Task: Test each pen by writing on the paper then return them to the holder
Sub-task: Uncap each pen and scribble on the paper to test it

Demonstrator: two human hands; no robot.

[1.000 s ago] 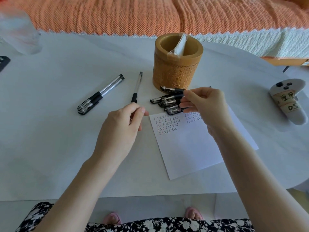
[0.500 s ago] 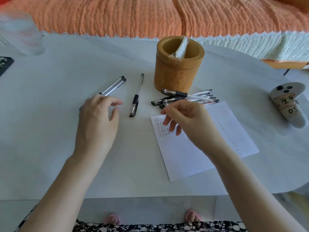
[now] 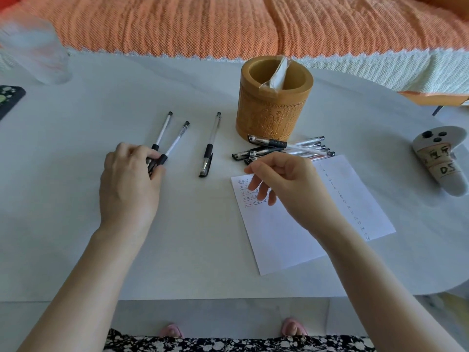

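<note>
A carved wooden holder (image 3: pixel 272 115) stands at the table's middle back with a folded white packet inside. Just in front of it lie several capped clear pens (image 3: pixel 286 149) in a pile. The white paper (image 3: pixel 304 224), with rows of red marks at its top left, lies to the right of centre. My left hand (image 3: pixel 129 184) grips the black capped ends of two pens (image 3: pixel 175 141) that fan apart on the table. A single pen (image 3: pixel 210 146) lies alone between them and the holder. My right hand (image 3: pixel 281 184) hovers over the paper's top edge, fingers loosely curled, holding nothing.
A white game controller (image 3: pixel 441 163) with taped labels lies at the right. A clear plastic cup (image 3: pixel 38 57) and a dark phone (image 3: pixel 7 100) sit at the far left. An orange blanket (image 3: pixel 228 24) runs behind the table. The table's front edge (image 3: pixel 203 299) is near my lap.
My left hand moved left from the single pen and took hold of the two pens, spreading them apart. My right hand drew back from the pen pile onto the paper's top edge.
</note>
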